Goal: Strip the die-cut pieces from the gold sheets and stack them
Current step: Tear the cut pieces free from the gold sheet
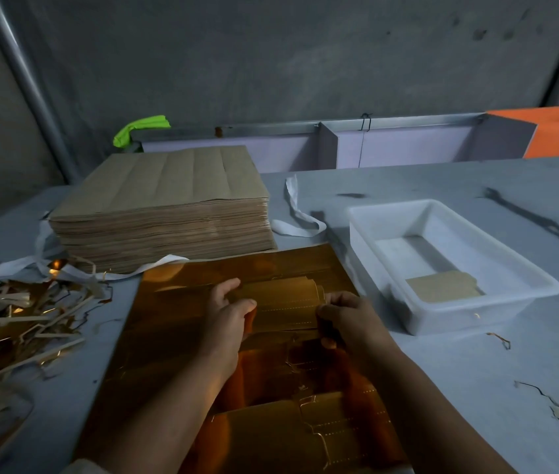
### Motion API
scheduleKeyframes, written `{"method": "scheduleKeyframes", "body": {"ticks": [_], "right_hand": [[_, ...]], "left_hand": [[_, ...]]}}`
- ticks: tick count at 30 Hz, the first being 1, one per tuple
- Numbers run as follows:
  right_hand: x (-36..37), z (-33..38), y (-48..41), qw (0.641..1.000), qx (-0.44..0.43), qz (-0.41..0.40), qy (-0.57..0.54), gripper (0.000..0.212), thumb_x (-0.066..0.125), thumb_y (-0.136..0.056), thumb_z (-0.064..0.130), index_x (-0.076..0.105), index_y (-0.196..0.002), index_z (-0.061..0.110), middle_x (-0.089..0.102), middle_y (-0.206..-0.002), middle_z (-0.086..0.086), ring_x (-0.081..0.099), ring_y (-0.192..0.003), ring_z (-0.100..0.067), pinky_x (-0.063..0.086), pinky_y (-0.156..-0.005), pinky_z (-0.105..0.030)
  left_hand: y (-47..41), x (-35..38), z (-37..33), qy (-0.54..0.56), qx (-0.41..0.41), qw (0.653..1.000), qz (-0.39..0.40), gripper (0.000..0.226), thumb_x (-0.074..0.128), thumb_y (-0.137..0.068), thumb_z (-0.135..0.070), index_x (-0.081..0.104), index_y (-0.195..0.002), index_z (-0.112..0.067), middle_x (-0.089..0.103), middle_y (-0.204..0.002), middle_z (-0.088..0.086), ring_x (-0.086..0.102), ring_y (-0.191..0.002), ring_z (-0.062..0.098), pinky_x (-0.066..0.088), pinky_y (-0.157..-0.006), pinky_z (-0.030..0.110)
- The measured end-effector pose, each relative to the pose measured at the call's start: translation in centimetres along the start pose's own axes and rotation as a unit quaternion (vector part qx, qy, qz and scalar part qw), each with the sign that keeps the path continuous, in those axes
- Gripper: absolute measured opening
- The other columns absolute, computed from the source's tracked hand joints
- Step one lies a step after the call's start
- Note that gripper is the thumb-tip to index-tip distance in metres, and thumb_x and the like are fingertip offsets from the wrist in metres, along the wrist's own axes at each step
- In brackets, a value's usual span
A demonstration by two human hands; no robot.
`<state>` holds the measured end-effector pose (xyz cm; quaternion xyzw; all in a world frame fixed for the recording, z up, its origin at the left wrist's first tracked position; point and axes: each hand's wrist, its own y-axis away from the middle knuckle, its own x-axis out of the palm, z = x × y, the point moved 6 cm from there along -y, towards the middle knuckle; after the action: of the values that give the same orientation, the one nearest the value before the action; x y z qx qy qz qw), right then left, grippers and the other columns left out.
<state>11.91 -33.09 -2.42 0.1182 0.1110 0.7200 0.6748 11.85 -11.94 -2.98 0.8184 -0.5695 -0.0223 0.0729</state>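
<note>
1. The left grip (228, 313) is clenched on the left end of a gold die-cut piece (288, 304), thumb on top.
2. The right grip (346, 314) pinches the piece's right end, fingers curled.
3. The piece sits over the gold sheet (175, 313) on the worktop (459, 176).
4. To the right, a white tray (387, 205) holds a stripped piece (442, 285).
5. A stack of brown sheets (161, 206) stands behind the gold sheet, and scrap strips (14, 313) lie to the left.

head view | worn on head, wide-angle | faces forward, down | close above gold sheet (175, 302) on table (442, 186)
</note>
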Motion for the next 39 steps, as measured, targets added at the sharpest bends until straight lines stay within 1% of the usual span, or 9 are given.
{"method": "scheduleKeyframes", "body": {"ticks": [4,10,14,18,21,24,30,33,39], "right_hand": [[0.3,0.0,0.2,1.0,0.0,0.011,0.012,0.003,0.056,-0.097,0.008,0.059,-0.099,0.008,0.061,-0.094,-0.015,0.063,-0.076,-0.025,0.048,-0.048,-0.024],[1.2,0.1,0.6,0.999,0.012,0.028,0.019,0.001,0.056,-0.097,0.01,0.057,-0.098,0.009,0.061,-0.096,-0.015,0.064,-0.075,-0.024,0.05,-0.05,-0.023],[2.5,0.1,1.0,0.996,0.016,0.062,0.054,0.01,0.056,-0.099,0.013,0.056,-0.108,0.01,0.063,-0.108,-0.018,0.067,-0.088,-0.029,0.053,-0.056,-0.025],[3.2,0.2,1.3,0.995,0.022,0.076,0.063,0.012,0.055,-0.099,0.013,0.055,-0.111,0.014,0.062,-0.109,-0.013,0.065,-0.083,-0.022,0.052,-0.055,-0.024],[3.0,0.0,1.3,0.994,0.029,0.08,0.072,0.011,0.053,-0.101,0.017,0.056,-0.111,0.015,0.062,-0.113,-0.014,0.066,-0.087,-0.024,0.053,-0.058,-0.026],[2.3,0.1,1.1,0.997,0.016,0.053,0.047,0.013,0.052,-0.102,0.023,0.06,-0.108,0.014,0.066,-0.107,-0.013,0.069,-0.081,-0.023,0.054,-0.059,-0.028],[-0.4,0.9,0.3,0.999,-0.011,-0.028,0.034,0.015,0.049,-0.104,0.02,0.06,-0.103,0.009,0.06,-0.088,-0.011,0.058,-0.065,-0.018,0.048,-0.051,-0.026],[-0.5,0.8,0.2,0.999,-0.011,-0.025,0.034,0.018,0.049,-0.104,0.023,0.06,-0.104,0.009,0.061,-0.087,-0.01,0.059,-0.067,-0.019,0.048,-0.052,-0.026],[0.4,-0.1,-0.3,0.997,-0.011,-0.008,0.073,0.016,0.051,-0.102,0.028,0.061,-0.1,0.016,0.065,-0.089,-0.006,0.064,-0.07,-0.017,0.05,-0.054,-0.025]], "left_hand": [[-0.1,-0.7,0.0,-0.025,-0.001,1.0,-0.009,0.035,0.063,-0.091,-0.011,0.057,-0.111,-0.038,0.052,-0.117,0.0,0.055,-0.1,0.022,0.048,-0.072,0.035],[0.0,-1.6,-0.3,-0.036,-0.018,0.999,-0.005,0.04,0.065,-0.089,-0.01,0.054,-0.118,-0.034,0.049,-0.121,0.002,0.055,-0.103,0.024,0.05,-0.078,0.038],[0.4,-1.2,-0.1,-0.049,-0.024,0.998,0.016,0.043,0.065,-0.091,-0.013,0.049,-0.125,-0.035,0.046,-0.119,-0.002,0.052,-0.103,0.021,0.05,-0.08,0.039],[0.5,-0.7,0.1,-0.066,-0.029,0.997,0.021,0.045,0.063,-0.092,-0.013,0.047,-0.127,-0.035,0.041,-0.112,-0.008,0.05,-0.097,0.016,0.048,-0.078,0.036],[0.4,-0.9,0.4,-0.065,-0.032,0.997,0.015,0.043,0.063,-0.092,-0.011,0.049,-0.125,-0.035,0.041,-0.117,-0.006,0.051,-0.104,0.02,0.049,-0.081,0.039],[0.1,-1.4,0.7,-0.036,-0.043,0.998,-0.01,0.044,0.064,-0.09,-0.01,0.051,-0.123,-0.036,0.045,-0.119,-0.002,0.052,-0.108,0.024,0.048,-0.076,0.038],[-0.6,-3.1,1.1,0.013,-0.064,0.995,-0.072,0.049,0.062,-0.09,-0.009,0.05,-0.131,-0.032,0.046,-0.124,0.001,0.052,-0.106,0.024,0.048,-0.067,0.034],[-0.6,-2.8,1.3,0.007,-0.064,0.995,-0.072,0.049,0.062,-0.09,-0.008,0.05,-0.132,-0.032,0.046,-0.126,0.002,0.052,-0.11,0.026,0.05,-0.072,0.037],[-0.5,-1.7,0.9,-0.035,-0.054,0.997,-0.045,0.046,0.063,-0.09,-0.01,0.051,-0.128,-0.033,0.046,-0.123,0.001,0.052,-0.106,0.025,0.053,-0.083,0.044]]}}
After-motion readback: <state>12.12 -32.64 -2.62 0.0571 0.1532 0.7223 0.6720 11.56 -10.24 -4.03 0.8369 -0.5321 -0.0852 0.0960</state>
